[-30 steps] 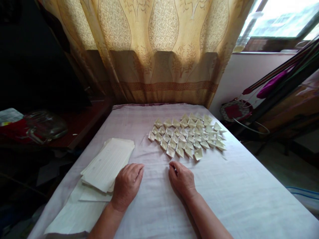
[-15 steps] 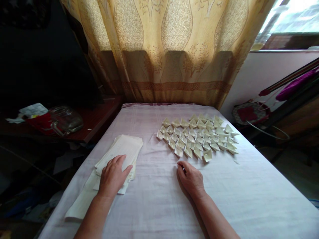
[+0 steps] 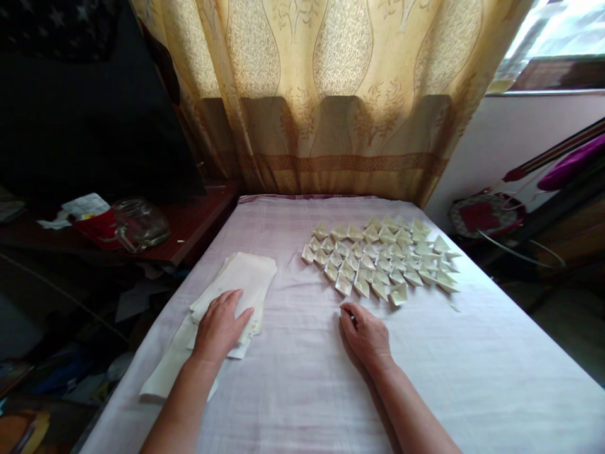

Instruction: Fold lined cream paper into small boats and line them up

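My left hand [image 3: 220, 326] lies flat, fingers stretched out, on a stack of cream paper sheets [image 3: 246, 280] at the left of a table covered with a white cloth [image 3: 472, 366]. My right hand [image 3: 366, 335] rests on the cloth near the middle, fingers curled under with the thumb against them; nothing shows in it. Just beyond it, several small folded paper boats [image 3: 380, 258] lie in close rows.
A patterned yellow curtain [image 3: 331, 94] hangs behind the table. At the left stands a dark wooden side table [image 3: 189, 221] with a glass jar [image 3: 139, 224] and red packet. Rods and a purple object lean at the right, below a window.
My left hand moved left from the bare cloth onto the paper stack and flattened there. My right hand stayed in place. The camera view shifted slightly left.
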Motion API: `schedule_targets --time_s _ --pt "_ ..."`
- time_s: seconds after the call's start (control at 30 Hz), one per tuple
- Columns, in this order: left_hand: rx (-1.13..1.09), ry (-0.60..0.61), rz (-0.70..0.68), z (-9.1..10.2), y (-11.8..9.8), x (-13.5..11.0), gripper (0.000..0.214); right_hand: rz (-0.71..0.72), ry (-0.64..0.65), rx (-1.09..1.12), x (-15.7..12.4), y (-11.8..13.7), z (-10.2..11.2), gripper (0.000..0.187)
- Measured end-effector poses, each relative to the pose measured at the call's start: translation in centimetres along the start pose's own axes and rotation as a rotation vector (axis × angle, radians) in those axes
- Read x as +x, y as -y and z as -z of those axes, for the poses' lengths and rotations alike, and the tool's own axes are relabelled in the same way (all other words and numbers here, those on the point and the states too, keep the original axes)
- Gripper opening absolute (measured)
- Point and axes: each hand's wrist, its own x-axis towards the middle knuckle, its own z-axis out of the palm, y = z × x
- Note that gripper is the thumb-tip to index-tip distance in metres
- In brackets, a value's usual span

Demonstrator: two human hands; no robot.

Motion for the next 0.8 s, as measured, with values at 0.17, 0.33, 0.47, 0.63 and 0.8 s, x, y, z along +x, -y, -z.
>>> schedule_targets --time_s 0.17,0.33,0.47,0.63,0.8 --pt "-0.048 0.065 0.014 1.0 0.8 0.4 0.036 -0.008 -0.002 0.0 0.0 0.0 0.0 0.031" --pt "0.002 0.082 -0.016 1.3 0.3 0.2 0.042 -0.002 -0.002 0.009 0.0 0.0 0.1 0.03" --pt "0.043 0.097 -0.012 1.5 0.5 0.6 0.043 0.018 -0.005 -0.01 -0.1 0.1 0.2 0.029" --pt "0.016 0.131 0.03 2.2 1.7 1.3 0.042 0.081 0.037 -0.027 -0.1 0.5 0.1 0.027" --pt "0.071 0.169 -0.001 2.5 0.2 0.6 0.062 0.151 0.089 0.006 0.0 2.4 -0.4 0.024"
